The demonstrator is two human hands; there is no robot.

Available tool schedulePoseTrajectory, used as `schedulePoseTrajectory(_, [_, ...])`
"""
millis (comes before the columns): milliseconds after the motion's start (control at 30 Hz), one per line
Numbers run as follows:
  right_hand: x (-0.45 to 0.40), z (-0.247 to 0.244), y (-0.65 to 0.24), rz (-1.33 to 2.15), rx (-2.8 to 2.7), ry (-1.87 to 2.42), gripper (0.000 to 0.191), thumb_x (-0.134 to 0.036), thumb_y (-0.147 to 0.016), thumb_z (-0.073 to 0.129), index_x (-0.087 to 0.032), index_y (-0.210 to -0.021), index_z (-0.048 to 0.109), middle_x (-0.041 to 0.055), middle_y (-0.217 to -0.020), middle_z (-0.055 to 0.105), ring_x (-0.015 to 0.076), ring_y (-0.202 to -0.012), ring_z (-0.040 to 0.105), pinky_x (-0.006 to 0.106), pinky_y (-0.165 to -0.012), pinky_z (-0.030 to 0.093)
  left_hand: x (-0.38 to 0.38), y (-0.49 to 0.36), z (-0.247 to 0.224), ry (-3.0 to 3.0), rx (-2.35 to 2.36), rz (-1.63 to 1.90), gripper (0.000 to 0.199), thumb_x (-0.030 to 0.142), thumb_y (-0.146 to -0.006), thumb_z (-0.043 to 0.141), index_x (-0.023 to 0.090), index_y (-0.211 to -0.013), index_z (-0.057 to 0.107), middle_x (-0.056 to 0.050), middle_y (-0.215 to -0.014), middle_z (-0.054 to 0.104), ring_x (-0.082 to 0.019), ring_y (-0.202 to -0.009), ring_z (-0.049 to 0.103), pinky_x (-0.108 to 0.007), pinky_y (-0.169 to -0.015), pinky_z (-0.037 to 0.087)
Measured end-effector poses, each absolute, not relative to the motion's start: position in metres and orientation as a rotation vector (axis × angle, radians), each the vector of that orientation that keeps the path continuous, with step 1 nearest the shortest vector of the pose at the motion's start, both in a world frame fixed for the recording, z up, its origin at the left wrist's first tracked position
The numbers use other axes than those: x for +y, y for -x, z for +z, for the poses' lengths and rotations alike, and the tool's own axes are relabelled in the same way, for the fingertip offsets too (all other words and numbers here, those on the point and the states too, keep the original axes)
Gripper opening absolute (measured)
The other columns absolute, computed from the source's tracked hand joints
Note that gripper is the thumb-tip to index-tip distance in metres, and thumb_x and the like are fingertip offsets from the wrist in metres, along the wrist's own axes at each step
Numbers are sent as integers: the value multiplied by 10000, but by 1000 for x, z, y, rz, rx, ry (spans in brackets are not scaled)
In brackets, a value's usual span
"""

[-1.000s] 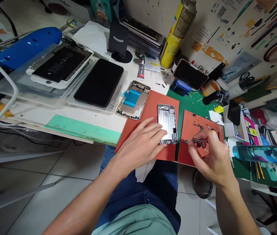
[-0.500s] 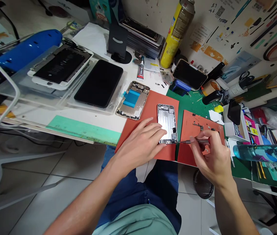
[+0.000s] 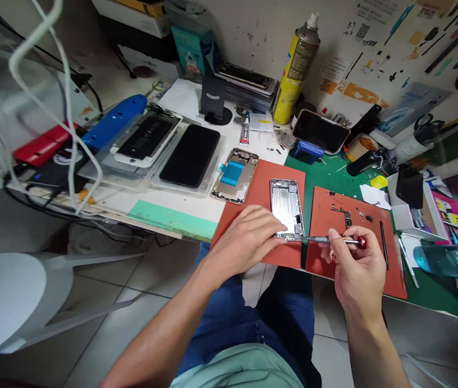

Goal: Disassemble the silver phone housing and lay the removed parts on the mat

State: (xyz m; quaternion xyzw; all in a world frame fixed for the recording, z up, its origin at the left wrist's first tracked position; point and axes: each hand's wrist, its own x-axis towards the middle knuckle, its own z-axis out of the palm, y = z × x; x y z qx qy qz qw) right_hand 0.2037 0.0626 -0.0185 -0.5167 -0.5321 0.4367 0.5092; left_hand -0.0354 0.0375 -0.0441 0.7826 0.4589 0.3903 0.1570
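A bare silver phone housing [image 3: 286, 207] lies on the left part of an orange mat [image 3: 260, 178]. My left hand [image 3: 249, 235] grips its lower left corner, fingers over the edge and thumb along the bottom. A slim screwdriver [image 3: 318, 239] with a red end cap is held in my right hand [image 3: 356, 258], pinched between thumb and fingers. Its tip points left and meets the housing's lower right corner. Small phone parts [image 3: 348, 218] lie on a second orange mat [image 3: 321, 207] beside my right hand. Another phone housing [image 3: 242, 189] with blue tape sits farther left.
On the left are a black phone screen [image 3: 191, 155], an opened phone [image 3: 148, 137] and white cables [image 3: 67, 102]. A yellow spray can [image 3: 296, 70] and a propped phone [image 3: 321, 131] stand behind. A blue bottle [image 3: 447, 260] lies at the right.
The view has shifted left and up. My right hand has turned, exposing more of the screwdriver and its red cap. My left hand stays on the phone housing.
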Motion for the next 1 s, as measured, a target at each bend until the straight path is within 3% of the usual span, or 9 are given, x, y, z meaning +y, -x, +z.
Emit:
schedulePoseTrajectory(267, [60,-28,-182,1120,-1195,1243,359,-410,-899,854,-249,-986,545,-79,-644,628,131,-526,640,238,-518,523,39,40,-46,-2203,1289,1129,156,220,-1098,562,208,-1022,699,-37,-940,773,-201,-927,676,-415,-935,505])
schedulePoseTrajectory(533, [27,-25,-207,909,-1103,1349,293,-437,-980,754,-256,-995,523,-68,-711,602,127,-591,646,239,-571,541,48,51,-55,-2310,1215,1180,179,128,-1019,658,252,-1142,698,-39,-1034,758,-215,-969,689,-412,-910,532])
schedulePoseTrajectory(633, [-10,-29,-238,762,-960,1391,283,-394,-968,788,-254,-1019,547,-34,-779,677,139,-639,702,251,-620,596,49,44,-47,-2381,1222,1165,196,112,-1001,682,246,-1143,699,-28,-1010,745,-201,-932,677,-382,-864,524])
schedulePoseTrajectory(867, [-62,-38,-302,558,-755,1442,271,-336,-932,838,-237,-1030,606,-3,-769,742,129,-562,707,224,-576,616,58,-60,-20,-2451,1049,1045,161,96,-1030,650,208,-1138,688,-36,-1012,712,-175,-906,620,-365,-855,480])
schedulePoseTrajectory(1000, [-67,-44,-325,523,-686,1432,272,-301,-919,853,-226,-1033,618,7,-778,753,134,-570,721,228,-582,631,73,-130,-26,-2546,1026,863,109,189,-1076,596,190,-1066,705,-42,-934,699,-191,-859,600,-367,-789,456])
